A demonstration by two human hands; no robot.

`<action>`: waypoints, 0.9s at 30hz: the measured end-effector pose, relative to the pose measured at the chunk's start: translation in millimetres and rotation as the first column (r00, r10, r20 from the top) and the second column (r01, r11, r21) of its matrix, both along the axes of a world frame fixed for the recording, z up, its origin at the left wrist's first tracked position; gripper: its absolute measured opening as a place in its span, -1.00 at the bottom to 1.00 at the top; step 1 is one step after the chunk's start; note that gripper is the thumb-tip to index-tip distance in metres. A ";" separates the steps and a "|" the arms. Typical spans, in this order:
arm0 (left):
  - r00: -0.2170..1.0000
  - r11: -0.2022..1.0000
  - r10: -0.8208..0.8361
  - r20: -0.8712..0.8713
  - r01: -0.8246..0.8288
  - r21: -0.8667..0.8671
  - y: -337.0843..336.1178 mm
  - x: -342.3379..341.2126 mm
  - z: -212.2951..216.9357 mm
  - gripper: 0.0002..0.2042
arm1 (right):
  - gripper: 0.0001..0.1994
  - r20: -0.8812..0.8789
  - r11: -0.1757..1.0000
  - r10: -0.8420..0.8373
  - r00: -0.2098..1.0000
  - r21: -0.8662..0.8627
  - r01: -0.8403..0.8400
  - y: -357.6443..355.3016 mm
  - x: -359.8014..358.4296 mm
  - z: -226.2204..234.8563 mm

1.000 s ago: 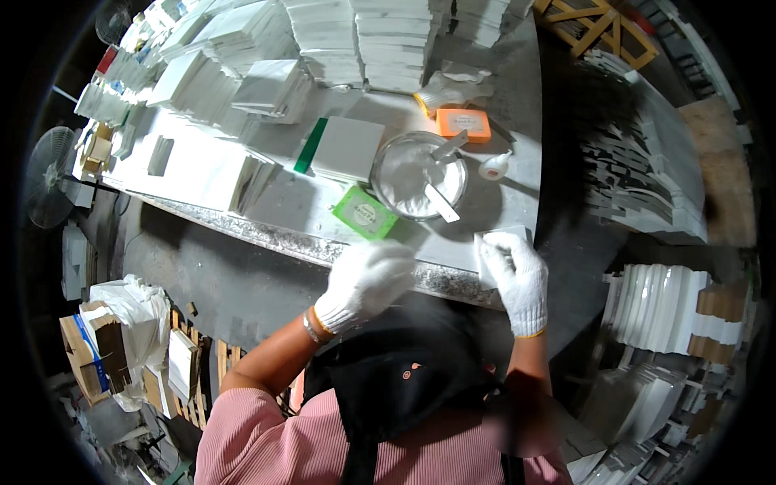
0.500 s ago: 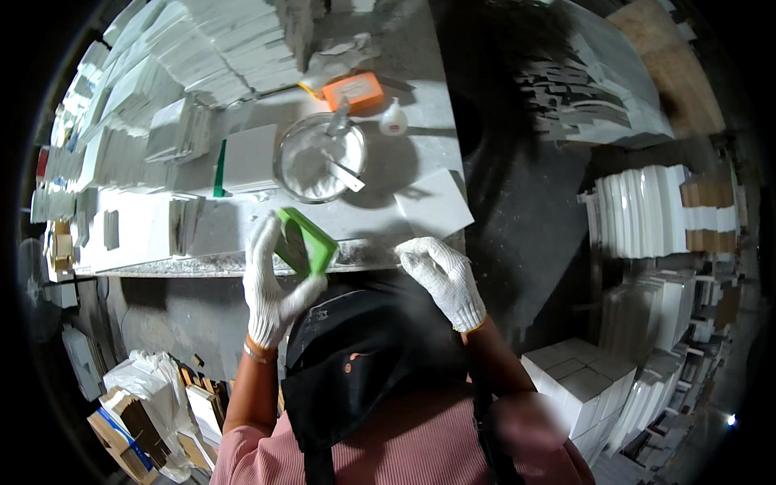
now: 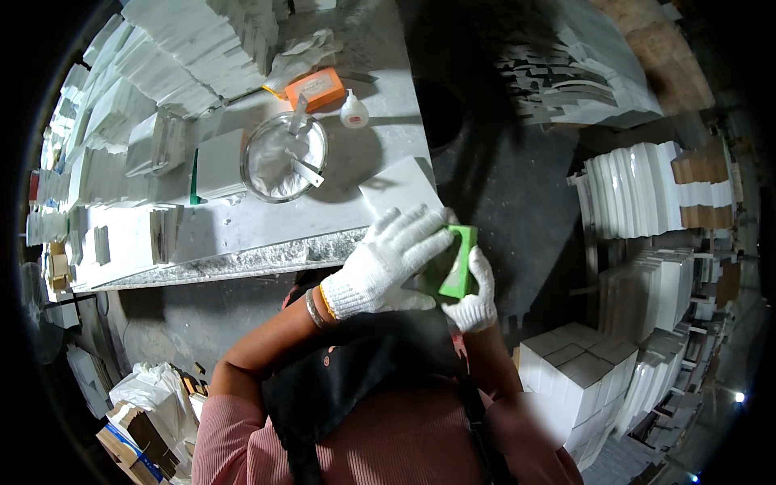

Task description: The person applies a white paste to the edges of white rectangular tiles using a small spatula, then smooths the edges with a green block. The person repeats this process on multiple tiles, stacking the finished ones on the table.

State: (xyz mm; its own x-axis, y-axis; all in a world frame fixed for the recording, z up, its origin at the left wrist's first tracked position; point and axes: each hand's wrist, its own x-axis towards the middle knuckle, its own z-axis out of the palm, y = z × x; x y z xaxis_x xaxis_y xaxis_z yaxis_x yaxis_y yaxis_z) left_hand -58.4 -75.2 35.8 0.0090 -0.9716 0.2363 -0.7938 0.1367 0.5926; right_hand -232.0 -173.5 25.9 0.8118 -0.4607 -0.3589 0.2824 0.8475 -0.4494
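Note:
My right hand [image 3: 475,301], in a white knitted glove, grips a bright green rectangular block [image 3: 461,263] beyond the table's front right corner. Its fingers and thumb lie along the block's right and lower edges. Over the table edge, my left hand [image 3: 388,263], gloved alike, is open with its fingers stretched out and slightly spread. The left fingertips reach the block's left side; whether they press on it I cannot tell. A flat white tile [image 3: 402,190] lies on the table just beyond my left fingers.
On the table [image 3: 242,230] stands a metal bowl [image 3: 252,187] of white paste with scrapers in it. Behind are an orange box [image 3: 315,89] and a white squeeze bottle [image 3: 354,111]. Stacked white tiles [image 3: 186,48] fill the left; white boxes [image 3: 578,364] stand at my right.
The green block has passed from my left hand to my right and moved rightward. My left hand has swung right, its fingers now stretched out. The view has shifted slightly.

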 end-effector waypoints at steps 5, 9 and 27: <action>0.973 0.983 0.180 -0.145 -0.181 0.005 0.5 5.8 -8.3 -0.07 | -0.35 -0.175 0.957 -0.061 0.983 -0.289 0.008 -51.3 -3.4 -10.2; 0.879 0.967 0.193 -0.436 -0.095 0.237 -8.6 -10.2 10.7 -0.12 | -0.28 -0.370 0.924 -0.116 0.922 -0.382 -0.037 -44.4 3.7 2.1; 0.806 0.956 0.192 -0.559 -0.026 0.291 -21.8 -36.5 4.6 -0.29 | -0.46 -0.456 0.700 -0.248 0.855 -0.694 -0.167 -21.8 -30.3 10.3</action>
State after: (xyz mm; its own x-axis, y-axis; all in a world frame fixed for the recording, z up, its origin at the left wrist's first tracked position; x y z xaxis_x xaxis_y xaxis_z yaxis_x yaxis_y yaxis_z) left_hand -94.9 -97.0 40.4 0.1726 -0.9795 -0.1043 -0.2938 -0.1522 0.9437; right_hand -262.3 -195.3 36.2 0.5952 -0.7638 -0.2498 -0.1209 0.2221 -0.9675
